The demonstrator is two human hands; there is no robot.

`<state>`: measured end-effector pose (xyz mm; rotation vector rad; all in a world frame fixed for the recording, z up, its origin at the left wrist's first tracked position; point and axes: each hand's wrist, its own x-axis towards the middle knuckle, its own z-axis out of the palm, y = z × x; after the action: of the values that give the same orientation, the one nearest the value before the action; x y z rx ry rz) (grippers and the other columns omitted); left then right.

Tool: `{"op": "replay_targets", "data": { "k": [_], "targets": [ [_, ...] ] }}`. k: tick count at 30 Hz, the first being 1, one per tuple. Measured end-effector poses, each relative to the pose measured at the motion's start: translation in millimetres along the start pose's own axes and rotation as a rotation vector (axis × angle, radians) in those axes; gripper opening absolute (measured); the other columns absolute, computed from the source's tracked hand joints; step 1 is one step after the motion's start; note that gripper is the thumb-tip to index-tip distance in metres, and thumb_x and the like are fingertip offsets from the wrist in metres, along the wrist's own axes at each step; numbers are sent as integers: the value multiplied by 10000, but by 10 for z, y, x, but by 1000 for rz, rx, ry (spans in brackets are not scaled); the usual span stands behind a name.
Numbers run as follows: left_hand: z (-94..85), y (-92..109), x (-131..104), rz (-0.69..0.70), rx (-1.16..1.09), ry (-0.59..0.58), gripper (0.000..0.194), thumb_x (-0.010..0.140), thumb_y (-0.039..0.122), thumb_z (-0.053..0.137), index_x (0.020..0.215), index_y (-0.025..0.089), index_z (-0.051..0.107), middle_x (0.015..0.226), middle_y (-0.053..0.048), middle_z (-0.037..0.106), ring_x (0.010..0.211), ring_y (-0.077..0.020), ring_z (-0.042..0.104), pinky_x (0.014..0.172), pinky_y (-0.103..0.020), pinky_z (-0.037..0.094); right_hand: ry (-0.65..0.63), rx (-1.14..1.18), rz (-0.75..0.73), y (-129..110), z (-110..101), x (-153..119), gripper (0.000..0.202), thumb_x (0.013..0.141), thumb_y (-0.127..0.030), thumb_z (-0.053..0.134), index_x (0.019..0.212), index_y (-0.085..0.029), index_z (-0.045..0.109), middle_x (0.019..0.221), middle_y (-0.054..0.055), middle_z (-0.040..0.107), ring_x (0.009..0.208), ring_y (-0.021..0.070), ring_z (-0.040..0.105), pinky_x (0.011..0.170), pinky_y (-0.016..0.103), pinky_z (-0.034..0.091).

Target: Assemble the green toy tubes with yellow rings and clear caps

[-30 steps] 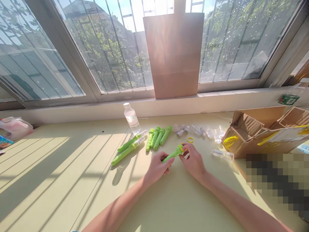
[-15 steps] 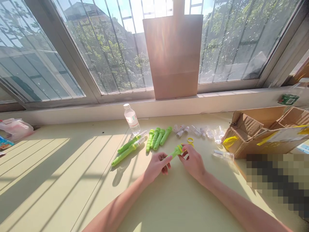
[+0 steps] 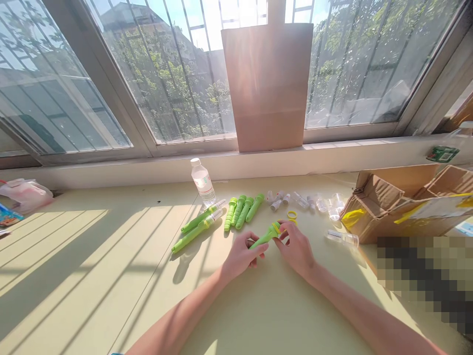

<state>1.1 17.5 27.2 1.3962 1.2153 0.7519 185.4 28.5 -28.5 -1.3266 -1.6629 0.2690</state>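
A green plastic tube [image 3: 263,239] with a wider head lies slanted between my hands, above the table. My left hand [image 3: 238,255] is closed round its lower end. At the head, the fingers of my right hand [image 3: 298,247] pinch the tube by a yellow ring [image 3: 275,228]. Just beyond those fingers lies a loose yellow ring [image 3: 291,215], with another partly hidden. Several plain green tubes [image 3: 244,212] lie side by side farther back. To their left, two green tubes [image 3: 192,237] have yellow rings and clear ends.
A water bottle [image 3: 203,183] stands behind the tubes. Small clear plastic pieces [image 3: 300,200] lie along the back, and a clear cylinder [image 3: 343,238] lies at right near an open cardboard box [image 3: 380,222]. A cardboard sheet [image 3: 268,88] leans on the window. A plastic bag [image 3: 27,197] sits far left.
My left hand has shifted slightly on the green tube, its thumb now lying farther along it. The right hand stays at the yellow ring. The view has moved a little.
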Motion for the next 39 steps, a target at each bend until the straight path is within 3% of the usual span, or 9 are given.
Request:
{"op": "replay_targets", "data": {
  "k": [7,17,24,39],
  "targets": [
    [6,-24,6,4,18,-10,379,796,537,691,812,184,554,733,-13,704,539,-111,624,436,-194,374,-4,-29,-7,-14,-14,4,91,835,-219,504,880,-257,435,1124,37,690,654,140,652,534,279,484],
    [-29,-36,28,14,-15,-39,414,816,576,659,829,174,563,743,-29,707,510,-109,616,440,-209,394,38,-27,-97,-3,-14,1,79,863,-188,515,847,-242,461,1148,49,682,652,114,650,523,246,470],
    [-34,-8,10,-23,-54,-81,442,836,617,612,807,178,572,715,-29,712,493,-111,598,460,-228,376,1,-62,-85,-16,-10,-6,107,852,-188,508,916,-249,448,1149,41,672,661,115,646,538,251,475],
    [-90,28,17,-51,-16,-158,540,848,713,522,832,178,595,621,-9,649,452,-98,527,469,-233,358,38,-67,-98,-25,-15,-6,66,843,-197,500,870,-250,471,1160,55,698,663,125,661,547,262,507]
  ]
}}
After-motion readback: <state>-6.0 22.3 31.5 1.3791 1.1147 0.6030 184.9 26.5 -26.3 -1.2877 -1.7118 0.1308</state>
